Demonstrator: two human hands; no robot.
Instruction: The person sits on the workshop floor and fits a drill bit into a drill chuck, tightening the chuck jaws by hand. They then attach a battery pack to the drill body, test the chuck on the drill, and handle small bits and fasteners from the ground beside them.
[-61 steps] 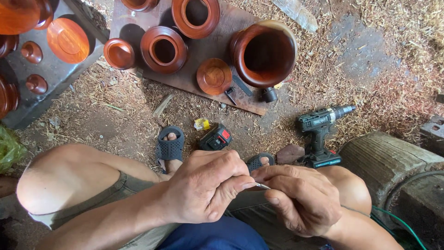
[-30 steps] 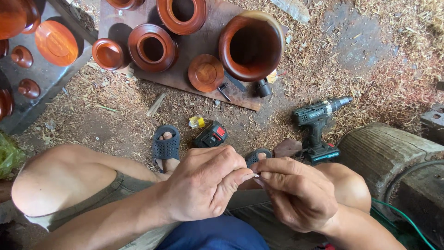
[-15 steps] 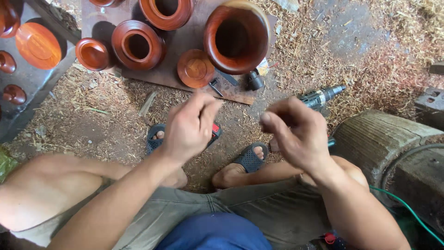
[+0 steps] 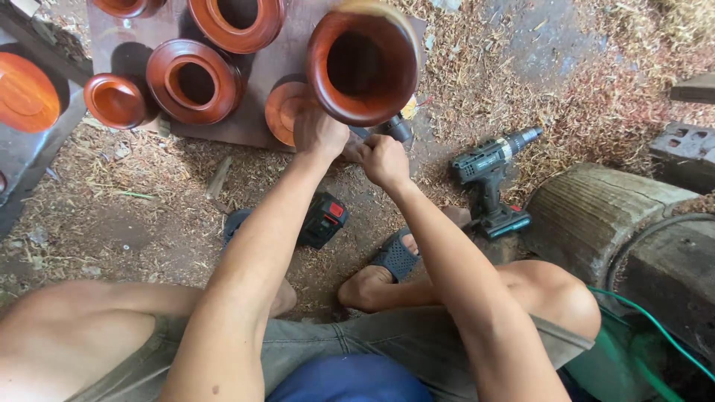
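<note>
Both my arms stretch forward over my knees. My left hand [image 4: 319,132] rests at the lower edge of a large reddish wooden vase [image 4: 363,65], which lies tilted on a dark board [image 4: 253,126]; its fingers are hidden under the vase. A round wooden lid [image 4: 281,110] lies just left of this hand. My right hand [image 4: 385,159] is curled into a fist beside the left one, touching it, and anything inside is hidden. A small dark cylinder [image 4: 398,128] lies just beyond the right hand.
More turned wooden bowls [image 4: 195,80] stand on the board. A cordless drill [image 4: 491,175] and a black-and-red battery pack [image 4: 325,219] lie on the sawdust floor. A log stump [image 4: 596,212], a green hose [image 4: 659,324] and a concrete block [image 4: 685,152] are at the right.
My hands left my lap, where they pinched a small thing together, and reached forward to the base of the big vase. The camera leaned forward with them.
</note>
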